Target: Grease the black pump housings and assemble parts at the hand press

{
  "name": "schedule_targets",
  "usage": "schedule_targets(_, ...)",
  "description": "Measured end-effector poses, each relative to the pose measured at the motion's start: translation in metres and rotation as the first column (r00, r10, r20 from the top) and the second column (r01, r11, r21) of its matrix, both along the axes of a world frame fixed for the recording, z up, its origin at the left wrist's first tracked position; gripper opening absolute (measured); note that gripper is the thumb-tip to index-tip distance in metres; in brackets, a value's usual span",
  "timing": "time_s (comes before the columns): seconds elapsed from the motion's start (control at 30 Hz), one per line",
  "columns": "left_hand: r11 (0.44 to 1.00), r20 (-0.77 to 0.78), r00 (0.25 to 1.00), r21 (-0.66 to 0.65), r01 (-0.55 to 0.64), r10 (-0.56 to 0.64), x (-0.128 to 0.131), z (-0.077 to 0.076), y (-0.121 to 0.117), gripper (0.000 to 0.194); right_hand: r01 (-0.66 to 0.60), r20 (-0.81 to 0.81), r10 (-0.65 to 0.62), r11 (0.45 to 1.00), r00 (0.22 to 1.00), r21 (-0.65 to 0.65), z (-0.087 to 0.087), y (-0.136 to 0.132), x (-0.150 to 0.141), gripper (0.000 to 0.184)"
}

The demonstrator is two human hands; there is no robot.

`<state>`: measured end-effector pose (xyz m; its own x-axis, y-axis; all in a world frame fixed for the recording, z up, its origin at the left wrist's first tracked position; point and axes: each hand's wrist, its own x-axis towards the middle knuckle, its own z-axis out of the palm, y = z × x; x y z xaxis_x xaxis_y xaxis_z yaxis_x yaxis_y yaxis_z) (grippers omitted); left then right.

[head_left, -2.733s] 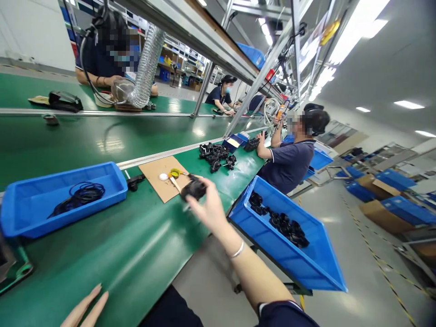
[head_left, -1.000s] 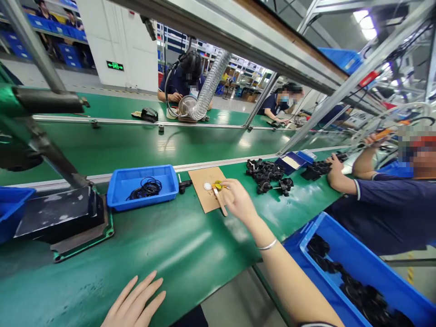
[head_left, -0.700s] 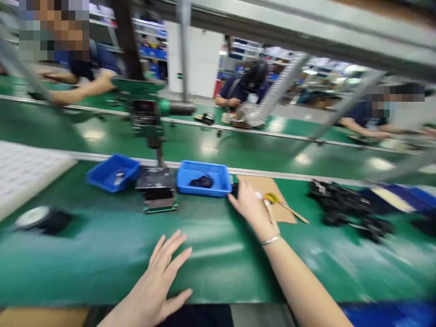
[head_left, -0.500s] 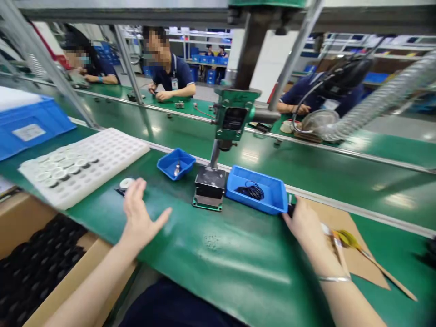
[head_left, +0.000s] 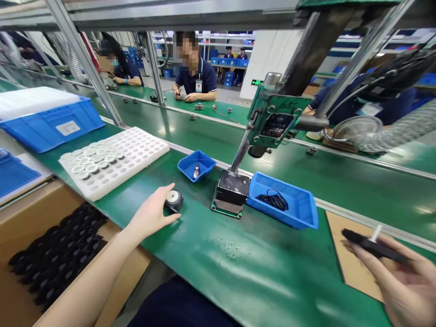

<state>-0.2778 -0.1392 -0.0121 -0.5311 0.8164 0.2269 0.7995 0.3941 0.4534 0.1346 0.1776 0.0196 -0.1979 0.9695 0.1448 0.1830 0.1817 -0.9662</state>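
My left hand (head_left: 150,215) rests on the green bench with thumb and fingers closed round a small round black part with a white top (head_left: 173,200). At the lower right my right hand (head_left: 402,277) holds a flat black tool with a white tip (head_left: 371,245) above a brown cardboard sheet (head_left: 354,263). A green bench press (head_left: 272,122) stands between the hands, its black base plate (head_left: 233,190) on the bench.
A blue tray with black wire rings (head_left: 282,204) sits right of the press, a small blue tray (head_left: 196,164) left of it. A white pocketed tray of round parts (head_left: 112,159), blue bins (head_left: 51,125) and a cardboard box of black parts (head_left: 54,254) lie left. People work across the belt.
The view swung left. My left hand moved onto the round black part and closed on it. My right hand lifted the black tool from beside the blue tray and drew back right.
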Motion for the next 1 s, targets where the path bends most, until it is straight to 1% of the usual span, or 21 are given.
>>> schedule_targets(0.07, 0.994, 0.03, 0.994, -0.029, 0.11, -0.109, 0.024, 0.003, 0.009, 0.082, -0.036, -0.174, 0.001, 0.98, 0.985, -0.197, 0.003, -0.035, -0.013, 0.054)
schedule_targets(0.13, 0.976, 0.095, 0.975, -0.073, 0.206, -0.199, 0.045, 0.006, 0.017, 0.082, -0.117, -0.285, 0.029, 0.948, 0.958, -0.295, 0.002, -0.062, -0.027, 0.057)
schedule_targets(0.2, 0.954, 0.18, 0.949, -0.107, 0.279, -0.258, 0.064, 0.007, 0.026, 0.077, -0.236, -0.392, 0.089, 0.908, 0.916, -0.345, -0.001, -0.08, -0.039, 0.06)
schedule_targets(0.3, 0.927, 0.287, 0.903, -0.103, 0.36, -0.319, 0.086, 0.007, 0.038, 0.061, -0.398, -0.55, 0.141, 0.835, 0.823, -0.381, -0.008, -0.096, -0.052, 0.055)
schedule_targets(0.37, 0.907, 0.319, 0.868, -0.051, 0.418, -0.382, 0.097, 0.004, 0.045, 0.055, -0.467, -0.639, 0.125, 0.788, 0.759, -0.401, -0.013, -0.104, -0.059, 0.048)
schedule_targets(0.43, 0.882, 0.326, 0.83, 0.024, 0.471, -0.452, 0.104, -0.002, 0.052, 0.055, -0.522, -0.706, 0.09, 0.739, 0.703, -0.426, -0.019, -0.11, -0.066, 0.044)
schedule_targets(0.5, 0.854, 0.333, 0.792, 0.099, 0.51, -0.511, 0.108, -0.01, 0.057, 0.057, -0.565, -0.752, 0.052, 0.695, 0.657, -0.445, -0.025, -0.114, -0.071, 0.044)
schedule_targets(0.6, 0.826, 0.369, 0.741, 0.193, 0.529, -0.561, 0.112, -0.022, 0.06, 0.059, -0.611, -0.784, 0.018, 0.637, 0.621, -0.47, -0.034, -0.12, -0.074, 0.047)
schedule_targets(0.67, 0.825, 0.425, 0.708, 0.241, 0.511, -0.564, 0.114, -0.029, 0.061, 0.06, -0.624, -0.784, 0.009, 0.611, 0.62, -0.487, -0.038, -0.122, -0.073, 0.051)
schedule_targets(0.73, 0.835, 0.493, 0.675, 0.28, 0.474, -0.549, 0.117, -0.034, 0.061, 0.061, -0.639, -0.783, 0.021, 0.591, 0.622, -0.493, -0.039, -0.124, -0.071, 0.054)
schedule_targets(0.87, 0.847, 0.579, 0.62, 0.321, 0.424, -0.53, 0.121, -0.04, 0.061, 0.061, -0.653, -0.77, 0.065, 0.578, 0.635, -0.489, -0.041, -0.123, -0.069, 0.057)
schedule_targets(1.0, 0.847, 0.615, 0.586, 0.332, 0.416, -0.528, 0.121, -0.042, 0.061, 0.06, -0.646, -0.759, 0.093, 0.597, 0.644, -0.475, -0.041, -0.121, -0.071, 0.057)
